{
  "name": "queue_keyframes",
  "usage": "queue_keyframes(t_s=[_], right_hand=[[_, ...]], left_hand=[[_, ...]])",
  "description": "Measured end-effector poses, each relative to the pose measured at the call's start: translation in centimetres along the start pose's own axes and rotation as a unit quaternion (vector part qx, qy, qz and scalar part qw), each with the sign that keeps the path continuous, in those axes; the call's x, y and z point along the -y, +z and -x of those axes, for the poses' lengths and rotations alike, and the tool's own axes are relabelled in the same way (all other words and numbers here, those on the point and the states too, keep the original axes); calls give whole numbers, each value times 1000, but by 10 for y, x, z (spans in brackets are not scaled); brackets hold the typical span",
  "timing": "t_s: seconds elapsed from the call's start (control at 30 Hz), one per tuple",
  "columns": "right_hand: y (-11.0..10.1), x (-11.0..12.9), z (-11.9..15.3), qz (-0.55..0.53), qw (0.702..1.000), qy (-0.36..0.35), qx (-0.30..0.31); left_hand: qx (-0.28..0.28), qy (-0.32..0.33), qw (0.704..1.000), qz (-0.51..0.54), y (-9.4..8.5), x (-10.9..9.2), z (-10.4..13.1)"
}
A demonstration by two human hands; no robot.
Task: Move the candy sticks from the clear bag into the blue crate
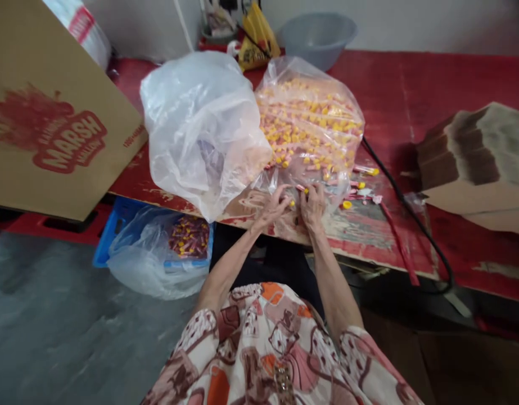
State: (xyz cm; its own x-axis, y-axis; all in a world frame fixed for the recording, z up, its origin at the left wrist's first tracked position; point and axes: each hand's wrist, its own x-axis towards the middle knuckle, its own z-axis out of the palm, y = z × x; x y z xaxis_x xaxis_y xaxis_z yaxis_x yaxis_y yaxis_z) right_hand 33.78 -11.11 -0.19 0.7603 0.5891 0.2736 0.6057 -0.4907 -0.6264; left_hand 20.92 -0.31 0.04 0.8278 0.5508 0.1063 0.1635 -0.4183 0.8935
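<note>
A clear plastic bag (312, 121) full of small pink tubes with yellow caps lies on the worn red table (369, 225). At its near edge my left hand (276, 207) has its fingers bent and apart, close to a yellow-capped piece. Beside it, my right hand (313, 205) is closed, fingers curled down by a small tube with a yellow cap (305, 191); what it grips is too small to make out. Several loose capped tubes (366, 170) lie right of my right hand. A whitish plastic bag (200, 124) stands to the left of the full bag.
A large cardboard box (52, 129) stands at the left. Below the table edge, a blue crate (103, 239) holds more capped tubes in plastic. A grey basin (320, 36) and yellow bag (259, 42) sit behind. A black cable (394, 185) and stacked cardboard (474, 169) are at the right.
</note>
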Motion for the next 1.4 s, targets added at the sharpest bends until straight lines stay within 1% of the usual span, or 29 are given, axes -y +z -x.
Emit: queue_keyframes(t_s=[0.07, 0.17, 0.23, 0.3, 0.4, 0.5, 0.6, 0.67, 0.73, 0.8, 0.87, 0.93, 1.0, 1.07, 1.2, 1.33, 1.4], right_hand=[[1, -1, -1, 9, 1000, 10, 13], [3, -5, -1, 12, 1000, 21, 5], [4, -7, -2, 6, 1000, 23, -14], [4, -7, -4, -8, 1000, 17, -25], [8, 4, -7, -48, 998, -11, -24], [18, 24, -3, -89, 995, -39, -10], [31, 38, 6, -94, 994, -51, 33], [38, 41, 11, -90, 993, -54, 52], [41, 38, 13, -95, 992, -55, 55], [40, 34, 13, -107, 991, -54, 53], [37, 33, 12, -111, 991, -45, 51], [32, 35, 12, -105, 992, -34, 58], [28, 38, 12, -95, 992, -33, 73], [24, 42, 12, -88, 992, -41, 79], [19, 47, 14, -76, 994, -35, 75], [19, 48, 13, -70, 994, -16, 80], [20, 47, 12, -69, 994, -8, 79]], left_hand=[[-20, -5, 1000, 18, -2, 4, 2], [-56, 32, 996, -53, -2, 1, 10], [-61, 45, 992, -105, 0, -4, 14], [-59, 43, 989, -130, 1, -9, 17], [-70, 40, 986, -147, -4, -9, 24], [-86, 40, 982, -165, -20, -1, 41], [-99, 45, 978, -175, -43, 8, 64], [-127, 45, 976, -173, -57, 11, 76], [-168, 47, 969, -174, -64, 13, 82], [-203, 61, 960, -184, -61, 14, 80], [-206, 88, 955, -195, -51, 16, 71], [-174, 105, 957, -205, -37, 20, 58], [-139, 96, 963, -212, -26, 22, 47], [-123, 77, 967, -211, -19, 20, 42], [-124, 64, 970, -198, -18, 6, 47], [-92, 47, 979, -176, -21, -10, 50], [-102, 52, 981, -160, -22, -19, 48]])
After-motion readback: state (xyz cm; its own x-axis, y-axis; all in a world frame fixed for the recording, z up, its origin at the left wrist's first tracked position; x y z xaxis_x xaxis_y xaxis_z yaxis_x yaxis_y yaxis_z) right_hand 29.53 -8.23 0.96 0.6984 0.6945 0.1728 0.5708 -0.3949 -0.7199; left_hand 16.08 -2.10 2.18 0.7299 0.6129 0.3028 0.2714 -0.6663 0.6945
